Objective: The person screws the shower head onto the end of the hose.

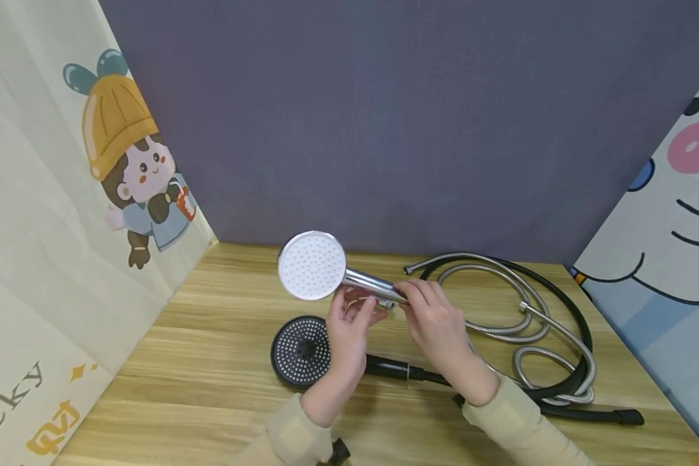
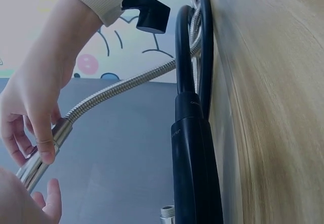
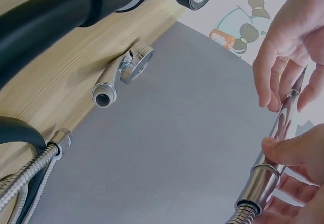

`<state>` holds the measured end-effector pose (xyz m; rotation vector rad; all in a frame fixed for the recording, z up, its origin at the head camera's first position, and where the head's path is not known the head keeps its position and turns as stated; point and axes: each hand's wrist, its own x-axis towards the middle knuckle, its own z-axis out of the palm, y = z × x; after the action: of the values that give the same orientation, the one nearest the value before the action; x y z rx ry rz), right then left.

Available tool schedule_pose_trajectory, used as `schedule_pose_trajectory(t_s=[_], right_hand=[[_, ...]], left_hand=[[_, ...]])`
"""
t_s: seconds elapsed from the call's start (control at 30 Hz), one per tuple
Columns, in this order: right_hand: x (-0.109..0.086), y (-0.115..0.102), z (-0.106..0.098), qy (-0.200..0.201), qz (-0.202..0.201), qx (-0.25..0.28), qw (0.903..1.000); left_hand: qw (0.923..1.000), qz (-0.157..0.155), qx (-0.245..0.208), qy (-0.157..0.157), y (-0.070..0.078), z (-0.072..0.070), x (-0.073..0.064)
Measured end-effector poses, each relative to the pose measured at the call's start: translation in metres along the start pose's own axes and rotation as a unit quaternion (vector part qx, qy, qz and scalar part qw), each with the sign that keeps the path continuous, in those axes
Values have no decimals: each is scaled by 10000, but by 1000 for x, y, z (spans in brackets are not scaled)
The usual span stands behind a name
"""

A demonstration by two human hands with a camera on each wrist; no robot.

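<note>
A chrome shower head (image 1: pixel 312 266) with a white face is held up above the table. My right hand (image 1: pixel 437 317) pinches its handle (image 3: pixel 283 128) near the lower end, where a ribbed metal hose (image 2: pixel 121 86) runs from a collar. Around the upper handle, my left hand (image 1: pixel 349 330) has its fingers and thumb spread apart, the thumb off the metal. A black shower head (image 1: pixel 300 351) lies face up under the left hand, joined to a black hose (image 1: pixel 582 323). Behind the left hand, a second chrome shower head (image 3: pixel 106 85) lies on the table with its threaded end bare.
Coiled metal hoses (image 1: pixel 530 336) lie with the black hose at the right of the wooden table (image 1: pixel 210 362). A black piece (image 1: pixel 339 451) shows beside the left sleeve. A dark grey panel (image 1: pixel 349 129) stands behind, with printed panels on both sides.
</note>
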<state>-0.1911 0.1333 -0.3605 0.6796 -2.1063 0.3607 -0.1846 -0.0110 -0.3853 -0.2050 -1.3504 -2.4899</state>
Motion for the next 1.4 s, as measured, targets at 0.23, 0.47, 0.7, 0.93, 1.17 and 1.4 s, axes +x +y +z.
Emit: schedule_pose_trajectory(t_s=[0.23,0.47,0.7,0.93,1.17,1.4], right_hand=[[0,1,-1,-207,195,402,9988],[0,3,-1,-285,473,1021,9932],[-5,10,2,-397,502,1779,9820],[-8,16,4,-460,701,2176,9724],[-5,15,2,-375,1003,2439,9639],[-4,15,0,-116,1050,2582,9603]], left_hand=[[9999,57,-79,42,2,-1,-1],[9987,338,-374,19,4,3,1],[9981,479,-383,34,6,4,1],[9983,385,-404,140,6,3,1],[9984,286,-488,95,7,3,2],[9987,313,-382,-81,10,1,3]])
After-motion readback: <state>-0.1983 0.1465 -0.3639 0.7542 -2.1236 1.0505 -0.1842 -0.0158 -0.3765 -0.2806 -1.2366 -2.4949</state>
